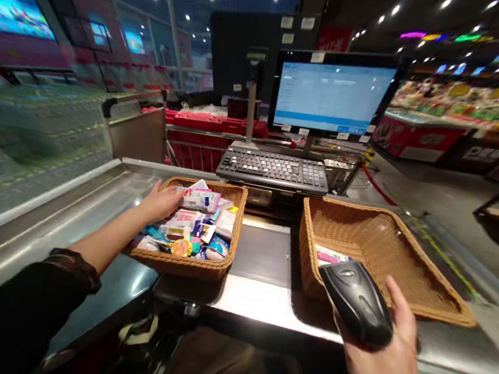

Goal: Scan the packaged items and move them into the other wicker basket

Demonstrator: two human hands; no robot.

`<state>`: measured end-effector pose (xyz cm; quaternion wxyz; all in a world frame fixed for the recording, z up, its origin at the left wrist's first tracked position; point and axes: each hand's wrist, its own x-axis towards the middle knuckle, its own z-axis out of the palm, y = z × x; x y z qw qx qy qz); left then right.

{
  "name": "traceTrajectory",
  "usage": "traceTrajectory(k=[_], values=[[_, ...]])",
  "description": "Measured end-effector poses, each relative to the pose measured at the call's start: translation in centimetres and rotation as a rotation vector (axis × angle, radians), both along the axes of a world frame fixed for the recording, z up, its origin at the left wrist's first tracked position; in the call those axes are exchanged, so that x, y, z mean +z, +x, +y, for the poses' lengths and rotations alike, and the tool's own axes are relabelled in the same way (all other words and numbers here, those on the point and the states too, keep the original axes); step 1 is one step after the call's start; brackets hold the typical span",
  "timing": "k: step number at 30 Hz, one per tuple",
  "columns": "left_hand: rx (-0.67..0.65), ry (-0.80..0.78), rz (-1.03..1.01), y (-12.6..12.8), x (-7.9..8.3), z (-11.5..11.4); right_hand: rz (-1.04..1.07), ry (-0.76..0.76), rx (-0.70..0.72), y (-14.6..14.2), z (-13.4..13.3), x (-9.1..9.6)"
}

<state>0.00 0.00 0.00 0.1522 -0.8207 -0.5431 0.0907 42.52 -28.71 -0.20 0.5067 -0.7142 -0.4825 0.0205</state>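
Note:
My left hand (162, 203) reaches into the left wicker basket (236, 234). Its fingers are closed on the left end of a flat pink-and-white package (201, 200), which lies on top of the pile. Under and around it are several small packaged goods, among them a white packet (226, 222) and a round yellow-orange item (181, 247). My right hand (385, 361) is wrapped round a black barcode scanner (358, 301), held in front of the right wicker basket (389, 247). A pink-and-white packet (330, 256) lies inside that basket, partly hidden by the scanner.
Between the baskets runs a metal counter (256, 302) with a grey panel (263, 254). Behind it stand a keyboard (275, 169) and a lit monitor (334, 97). A shopping cart (198, 152) is beyond, and stacked bottle packs (30, 125) are at the left.

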Motion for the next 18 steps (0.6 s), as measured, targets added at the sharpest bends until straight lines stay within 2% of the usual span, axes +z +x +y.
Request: traceTrajectory(k=[6,9,12,13,15,18], values=[[-0.060,0.005,-0.046,-0.2,0.1,0.7,-0.061,0.003,0.055,1.1,0.2,-1.6],[-0.051,0.021,-0.079,0.2,0.8,0.7,-0.123,0.009,0.081,1.8,0.3,-2.3],[-0.042,0.087,-0.128,1.1,2.0,0.2,-0.096,-0.011,0.095,1.9,0.4,-2.5],[-0.060,0.122,-0.141,1.6,2.4,0.0,-0.091,-0.046,0.120,1.8,0.6,-2.5],[-0.139,0.186,-0.151,2.6,3.0,-0.5,-0.140,-0.211,0.178,1.4,1.1,-2.3],[-0.257,0.258,-0.167,4.7,3.7,-1.2,-0.270,-0.593,0.222,1.1,2.4,-2.0]])
